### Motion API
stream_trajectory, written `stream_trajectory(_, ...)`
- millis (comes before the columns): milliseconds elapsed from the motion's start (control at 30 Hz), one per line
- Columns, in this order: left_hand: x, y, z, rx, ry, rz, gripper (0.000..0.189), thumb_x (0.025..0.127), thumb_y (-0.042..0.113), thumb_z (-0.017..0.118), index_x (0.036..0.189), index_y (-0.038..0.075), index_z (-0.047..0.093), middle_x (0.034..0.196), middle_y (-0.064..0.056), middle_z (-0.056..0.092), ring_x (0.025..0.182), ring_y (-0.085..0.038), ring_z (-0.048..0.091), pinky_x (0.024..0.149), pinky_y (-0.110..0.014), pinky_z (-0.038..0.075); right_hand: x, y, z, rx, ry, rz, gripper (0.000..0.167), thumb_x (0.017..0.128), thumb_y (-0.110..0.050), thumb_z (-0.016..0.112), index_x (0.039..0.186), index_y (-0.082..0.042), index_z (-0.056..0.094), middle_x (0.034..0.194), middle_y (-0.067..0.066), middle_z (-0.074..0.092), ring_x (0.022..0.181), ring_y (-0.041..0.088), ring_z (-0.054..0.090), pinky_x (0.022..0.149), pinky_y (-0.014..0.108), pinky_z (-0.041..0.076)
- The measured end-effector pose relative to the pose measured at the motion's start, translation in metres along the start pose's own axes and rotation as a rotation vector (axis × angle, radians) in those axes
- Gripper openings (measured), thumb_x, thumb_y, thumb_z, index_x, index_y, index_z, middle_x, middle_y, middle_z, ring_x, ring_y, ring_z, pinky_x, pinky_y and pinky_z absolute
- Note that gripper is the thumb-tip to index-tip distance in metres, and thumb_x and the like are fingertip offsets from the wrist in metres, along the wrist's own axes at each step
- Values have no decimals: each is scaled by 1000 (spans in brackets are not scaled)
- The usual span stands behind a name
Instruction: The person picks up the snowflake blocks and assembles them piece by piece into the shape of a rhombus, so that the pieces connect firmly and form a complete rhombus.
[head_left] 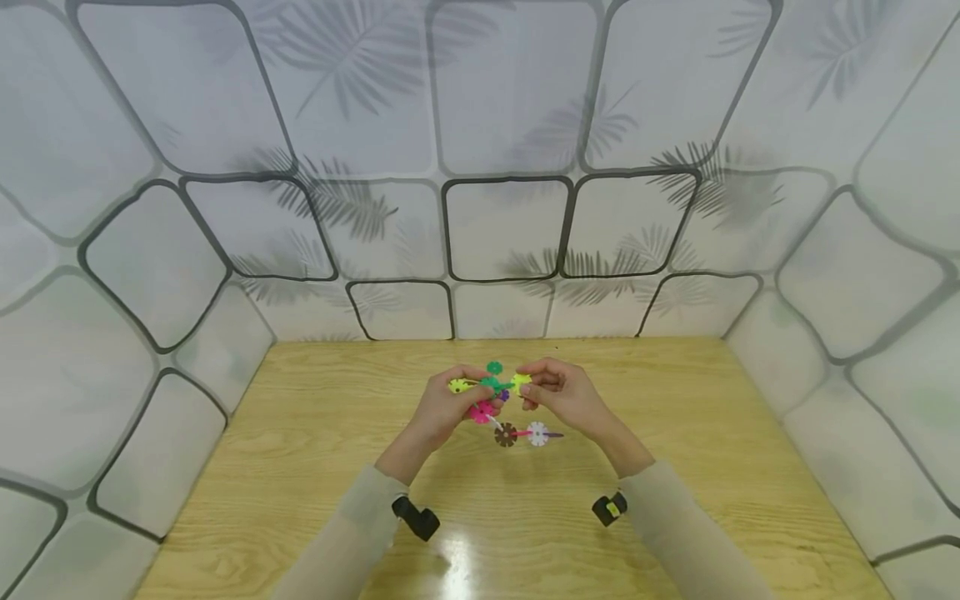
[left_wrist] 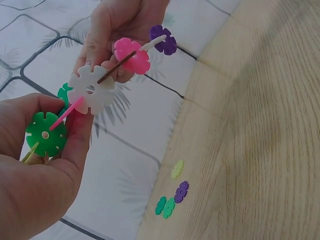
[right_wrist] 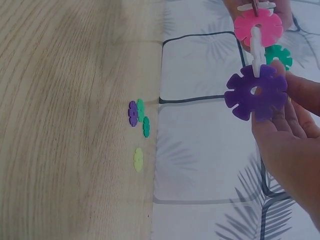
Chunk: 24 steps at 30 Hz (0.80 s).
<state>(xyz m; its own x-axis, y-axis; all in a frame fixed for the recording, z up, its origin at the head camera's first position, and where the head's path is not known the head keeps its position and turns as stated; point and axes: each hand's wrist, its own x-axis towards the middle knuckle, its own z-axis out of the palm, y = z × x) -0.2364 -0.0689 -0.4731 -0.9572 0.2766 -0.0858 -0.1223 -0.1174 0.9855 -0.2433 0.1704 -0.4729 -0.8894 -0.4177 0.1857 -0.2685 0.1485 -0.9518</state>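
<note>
Slotted interlocking discs are joined into a colourful chain. My left hand (head_left: 442, 404) grips the chain at its green disc (left_wrist: 52, 150), with the thumb against it. From there hang a white disc (left_wrist: 102, 100), a pink disc (left_wrist: 122, 47) and a purple disc (right_wrist: 240, 97), with other discs seen edge-on between them. A separate-looking teal-green disc (right_wrist: 281, 52) sits between the two hands, partly hidden behind the white one in the left wrist view. My right hand (head_left: 566, 396) pinches it by the fingertips, facing the left hand. Both hands are raised above the wooden table.
Loose discs lie on the wooden table (head_left: 337, 400) near the back: a yellow one (left_wrist: 177, 169), a purple one (left_wrist: 181, 192) and two green ones, one being this teal disc (head_left: 494, 367). A patterned fabric wall (head_left: 502, 233) encloses the table's back and sides.
</note>
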Motion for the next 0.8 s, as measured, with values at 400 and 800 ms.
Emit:
stream_trajectory(400,-2,2,1,-10,-9,-1,27,101,1,68,126,-7,61,92,-11,80,80,-13,79,75,-24,66,1,-2,4,9,-4,25,31,104,-4,65,132,8,63,94,13,73,80,17,74,82,37,66)
stream_trajectory(800,-1,-5,4,-67,-86,19,23,109,22,62,120,2,62,93,-3,79,86,-14,79,73,-27,66,4,1,2,10,83,86,33,105,-8,65,137,1,62,92,3,74,76,12,71,79,37,65)
